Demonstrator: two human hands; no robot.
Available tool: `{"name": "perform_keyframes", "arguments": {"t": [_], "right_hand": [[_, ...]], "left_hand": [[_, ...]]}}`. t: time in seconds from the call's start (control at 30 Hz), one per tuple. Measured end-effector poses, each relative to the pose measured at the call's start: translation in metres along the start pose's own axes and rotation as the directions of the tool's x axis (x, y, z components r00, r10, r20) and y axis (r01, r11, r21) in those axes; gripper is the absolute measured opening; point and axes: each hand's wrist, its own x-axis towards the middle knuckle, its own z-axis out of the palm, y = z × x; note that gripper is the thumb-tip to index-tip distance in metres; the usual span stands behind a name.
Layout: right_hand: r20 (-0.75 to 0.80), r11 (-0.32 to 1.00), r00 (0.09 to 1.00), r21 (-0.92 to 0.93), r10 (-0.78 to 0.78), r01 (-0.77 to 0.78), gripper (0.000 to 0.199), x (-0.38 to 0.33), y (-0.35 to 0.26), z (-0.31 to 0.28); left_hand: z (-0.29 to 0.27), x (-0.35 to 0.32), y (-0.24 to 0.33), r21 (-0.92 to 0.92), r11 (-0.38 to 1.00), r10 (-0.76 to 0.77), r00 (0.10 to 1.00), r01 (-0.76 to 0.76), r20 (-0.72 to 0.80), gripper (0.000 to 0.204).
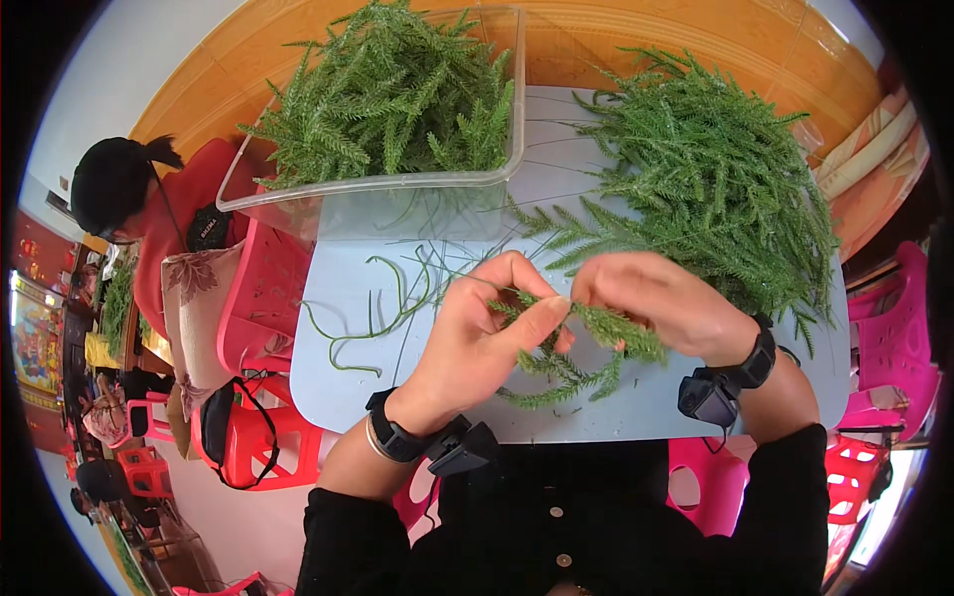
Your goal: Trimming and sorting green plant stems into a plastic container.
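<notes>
The left hand and the right hand meet above the near edge of a pale grey-blue surface, both clamped on 1 green sprig of feathery, needle-like artificial foliage. The left fingers are closed together, thumb against forefinger, pinching the sprig's thin stem; the right fingers are curled shut over its bushy upper part. The sprig's soft, bristly branches hang below the hands, just above the surface. Loose green stems, thin, smooth and curved, lie on the surface to the left of the hands. A clear plastic bin, rectangular with rounded corners, stands at the far left of the surface and is heaped with the same feathery green foliage. A second loose pile of foliage lies directly on the surface at the far right, near the right hand. Each wrist bears a black band with a small black device. Pink plastic stools stand beside the surface, and another person in red sits at the left.
</notes>
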Motion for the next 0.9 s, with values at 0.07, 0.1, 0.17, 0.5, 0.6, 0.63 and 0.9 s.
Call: {"name": "perform_keyframes", "arguments": {"t": [0.07,0.1,0.17,0.5,0.6,0.63,0.9], "right_hand": [[0.201,0.965,0.978,-0.261,0.057,-0.003,0.026,-0.001,-0.001,-0.004],[0.2,0.966,0.978,-0.259,0.057,-0.003,0.026,-0.001,0.0,-0.004],[0.216,0.983,0.976,-0.178,0.003,0.036,0.024,0.0,0.001,-0.002],[0.12,0.897,0.984,-0.407,-0.135,0.172,0.019,-0.004,0.002,0.004],[0.19,0.409,0.826,-0.796,-0.53,0.445,0.02,-0.003,0.005,0.008],[0.189,0.409,0.826,-0.796,-0.53,0.445,0.02,-0.003,0.004,0.009],[0.129,0.645,0.908,-0.665,-0.398,0.377,0.019,-0.004,0.001,0.008]], "left_hand": [[0.002,0.0,0.0,0.054,0.999,0.0,1.0,-0.001,0.02,0.008],[0.002,0.0,0.0,0.054,0.999,-0.001,1.0,0.0,0.021,0.008],[0.001,0.0,-0.002,0.076,0.997,-0.001,0.999,-0.001,0.036,0.009],[0.001,-0.003,0.006,0.116,0.989,-0.098,0.994,0.093,0.041,0.01],[0.0,-0.002,0.008,0.116,0.988,-0.109,0.994,0.105,0.025,0.01],[0.0,-0.002,0.008,0.116,0.988,-0.109,0.994,0.105,0.025,0.01],[-0.001,-0.001,0.003,0.157,0.985,-0.074,0.997,0.067,0.037,0.01]]}}
